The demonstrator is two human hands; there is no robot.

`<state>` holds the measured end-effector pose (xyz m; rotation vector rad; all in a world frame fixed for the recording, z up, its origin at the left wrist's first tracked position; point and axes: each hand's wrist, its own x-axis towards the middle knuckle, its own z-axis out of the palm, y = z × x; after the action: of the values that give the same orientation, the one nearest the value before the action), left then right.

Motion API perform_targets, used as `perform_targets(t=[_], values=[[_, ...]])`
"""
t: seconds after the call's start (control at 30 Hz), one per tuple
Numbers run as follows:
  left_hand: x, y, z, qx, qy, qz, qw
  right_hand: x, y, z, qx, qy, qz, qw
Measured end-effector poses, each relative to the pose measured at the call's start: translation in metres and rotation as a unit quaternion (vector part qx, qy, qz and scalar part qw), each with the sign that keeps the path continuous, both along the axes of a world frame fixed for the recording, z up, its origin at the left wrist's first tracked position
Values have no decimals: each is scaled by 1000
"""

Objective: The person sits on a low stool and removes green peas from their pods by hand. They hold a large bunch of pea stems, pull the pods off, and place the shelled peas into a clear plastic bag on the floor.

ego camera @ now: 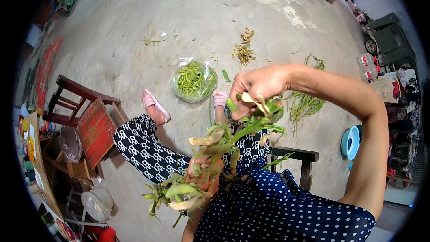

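My left hand [210, 178] is closed around a leafy bundle of bean stalks [218, 141] that bears green and yellowed pods, above my lap. Stems and pods partly hide its fingers. My right hand [255, 89] is bent down over the upper end of the same bundle, its fingers curled at a green pod [230, 105] and some dry pods; whether it grips a pod or a stem I cannot tell. On the floor in front of my feet is a clear plastic bag [195, 99], open at the top, with many green pods [190, 79] in it.
Stripped stalks [304, 107] lie on the floor at the right, with a pile of dry pods [247, 52] farther ahead. A wooden chair with a red seat [97, 131] and a lidded white bucket [97, 205] stand at the left. A blue basin [351, 143] is at the right.
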<state>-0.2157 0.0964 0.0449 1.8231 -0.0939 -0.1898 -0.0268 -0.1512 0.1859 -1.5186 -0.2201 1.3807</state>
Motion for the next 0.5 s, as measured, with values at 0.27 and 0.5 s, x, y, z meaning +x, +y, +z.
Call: perform_targets(t=[0.27, 0.5], values=[[18, -17, 8, 227, -212, 50, 949, 2, -5, 0, -171, -322, -236, 901], [59, -12, 20, 117, -113, 97, 982, 26, -45, -42, 32, -121, -488, 864]])
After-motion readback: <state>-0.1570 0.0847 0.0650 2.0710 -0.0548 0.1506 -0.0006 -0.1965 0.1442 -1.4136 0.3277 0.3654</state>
